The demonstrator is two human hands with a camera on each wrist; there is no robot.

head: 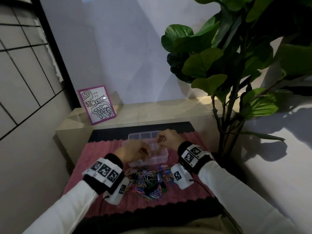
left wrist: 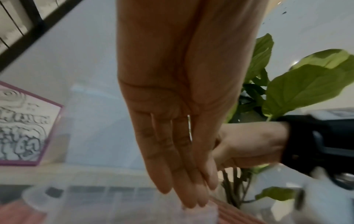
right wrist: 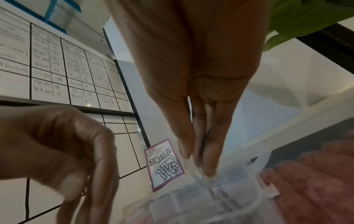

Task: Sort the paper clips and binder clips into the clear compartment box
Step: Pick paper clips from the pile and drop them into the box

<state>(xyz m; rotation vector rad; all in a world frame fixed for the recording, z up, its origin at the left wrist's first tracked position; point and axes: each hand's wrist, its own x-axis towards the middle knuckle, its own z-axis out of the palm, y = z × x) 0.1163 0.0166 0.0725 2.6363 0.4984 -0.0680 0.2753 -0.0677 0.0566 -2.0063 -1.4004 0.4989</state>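
A clear compartment box (head: 163,159) stands on a pink mat, its lid (head: 135,135) open at the back. In front of it lies a heap of coloured paper clips and black binder clips (head: 146,181). My left hand (head: 148,156) reaches down over the box's front left. In the left wrist view its fingers (left wrist: 184,189) are straight and close together, tips at the box (left wrist: 95,195), with no clip showing. My right hand (head: 159,141) hovers over the box's right side. Its fingertips (right wrist: 208,166) pinch a thin dark paper clip (right wrist: 205,141) just above a divider (right wrist: 216,195).
The ribbed pink mat (head: 101,157) covers a dark table. A framed drawing (head: 97,104) leans on a beige ledge (head: 152,114) behind. A large leafy plant (head: 228,65) stands at the right, and a gridded whiteboard (head: 20,73) fills the left wall.
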